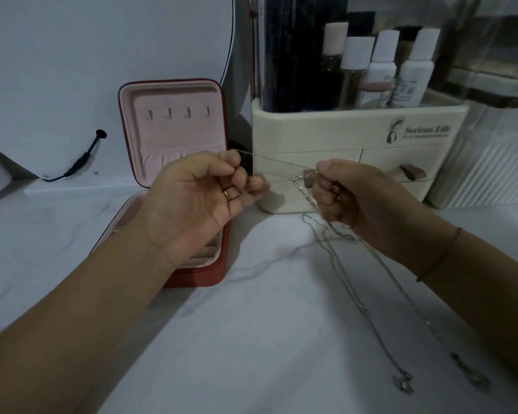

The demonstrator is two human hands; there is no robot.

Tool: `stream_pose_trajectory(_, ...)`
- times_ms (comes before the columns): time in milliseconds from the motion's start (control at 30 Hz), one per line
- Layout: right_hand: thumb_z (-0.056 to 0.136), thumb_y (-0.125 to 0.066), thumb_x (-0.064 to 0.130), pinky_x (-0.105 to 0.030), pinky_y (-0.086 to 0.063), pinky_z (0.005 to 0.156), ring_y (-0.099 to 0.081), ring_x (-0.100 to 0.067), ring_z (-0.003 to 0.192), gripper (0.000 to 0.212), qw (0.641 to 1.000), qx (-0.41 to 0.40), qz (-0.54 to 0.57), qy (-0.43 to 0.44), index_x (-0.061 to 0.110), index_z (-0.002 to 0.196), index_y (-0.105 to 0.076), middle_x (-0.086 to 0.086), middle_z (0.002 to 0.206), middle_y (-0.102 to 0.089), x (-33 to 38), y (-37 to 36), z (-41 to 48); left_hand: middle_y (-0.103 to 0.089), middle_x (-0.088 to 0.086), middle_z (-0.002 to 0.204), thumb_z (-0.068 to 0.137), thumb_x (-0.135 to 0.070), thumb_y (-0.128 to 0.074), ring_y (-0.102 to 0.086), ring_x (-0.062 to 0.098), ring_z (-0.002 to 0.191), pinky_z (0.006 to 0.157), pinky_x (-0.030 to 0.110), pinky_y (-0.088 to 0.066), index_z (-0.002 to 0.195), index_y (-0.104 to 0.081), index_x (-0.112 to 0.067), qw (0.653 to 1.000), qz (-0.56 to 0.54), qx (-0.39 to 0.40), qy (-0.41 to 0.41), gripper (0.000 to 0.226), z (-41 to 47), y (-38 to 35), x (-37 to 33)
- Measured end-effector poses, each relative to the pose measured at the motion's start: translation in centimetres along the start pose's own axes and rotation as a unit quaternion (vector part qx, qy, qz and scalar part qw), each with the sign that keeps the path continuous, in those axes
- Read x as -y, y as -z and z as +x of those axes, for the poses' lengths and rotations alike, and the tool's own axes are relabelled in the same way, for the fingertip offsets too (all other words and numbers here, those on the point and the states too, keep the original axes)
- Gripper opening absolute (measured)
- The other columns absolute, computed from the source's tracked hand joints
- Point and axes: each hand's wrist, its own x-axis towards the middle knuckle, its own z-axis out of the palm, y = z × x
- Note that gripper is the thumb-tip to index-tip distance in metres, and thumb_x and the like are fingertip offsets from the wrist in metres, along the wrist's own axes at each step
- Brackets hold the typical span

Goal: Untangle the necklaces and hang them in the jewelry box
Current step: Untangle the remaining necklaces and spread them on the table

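Two forearms reach over the marble tabletop, a fine chain pulled taut between the hands.

Left hand, wearing a gold ring, pinches one end of the fine chain between thumb and curled fingers, in front of the open red jewelry box. Right hand has its fingers curled round the other end, together with a bunch of silver necklaces. These trail from its fist down across the tabletop, and their pendants lie near the bottom edge. Four hooks in the pink lid carry nothing. Just right of the box stands a cream cosmetic organizer holding bottles.
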Motion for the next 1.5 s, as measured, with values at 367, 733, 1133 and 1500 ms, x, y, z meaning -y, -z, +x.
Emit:
stream_pose_trajectory(367, 0.087, -0.056, 0.027, -0.019, -0.033, 0.053, -0.030, -0.011, 0.056, 0.019, 0.997, 0.021, -0.043, 0.057, 0.018, 0.070, -0.057, 0.003, 0.061, -0.040, -0.6, 0.3, 0.0, -0.032, -0.003, 0.040, 0.089, -0.002, -0.047, -0.028, 0.009, 0.035, 0.044, 0.022, -0.038, 0.073, -0.064, -0.011, 0.972, 0.227, -0.034, -0.050, 0.025, 0.1, -0.2, 1.1)
stream_pose_trajectory(733, 0.088, -0.054, 0.027, -0.020, -0.029, 0.051, -0.026, -0.011, 0.054, 0.026, 0.996, 0.041, -0.010, 0.074, 0.026, 0.063, -0.061, 0.002, 0.058, -0.033, -0.5, 0.1, 0.0, -0.058, -0.012, 0.075, 0.082, -0.001, -0.067, -0.045, 0.012, 0.057, 0.058, 0.011, -0.036, 0.078, -0.071, -0.026, 0.836, 0.519, -0.013, -0.176, 0.025, -0.3, -0.3, 2.3)
stream_pose_trajectory(1133, 0.085, -0.059, 0.028, -0.017, -0.029, 0.049, -0.027, -0.008, 0.049, 0.018, 0.996, 0.045, -0.021, 0.071, 0.012, 0.076, -0.059, 0.007, 0.053, -0.035, -0.5, -0.4, -0.2, -0.074, 0.002, 0.089, 0.060, -0.038, -0.075, -0.066, 0.025, 0.095, 0.096, 0.038, -0.049, 0.082, -0.078, -0.023, 0.921, 0.374, -0.017, -0.109, 0.027, -0.6, -1.1, 2.5)
stream_pose_trajectory(1500, 0.085, -0.058, 0.026, -0.019, -0.028, 0.050, -0.025, -0.008, 0.049, 0.021, 0.997, 0.060, -0.005, 0.052, 0.023, 0.065, -0.063, 0.007, 0.053, -0.033, -0.7, -0.7, -0.2, -0.056, -0.013, 0.048, 0.065, -0.029, -0.066, -0.047, -0.002, 0.045, 0.048, 0.009, -0.036, 0.071, -0.071, -0.016, 0.950, 0.311, -0.024, -0.023, 0.016, -0.7, -1.6, 1.8)
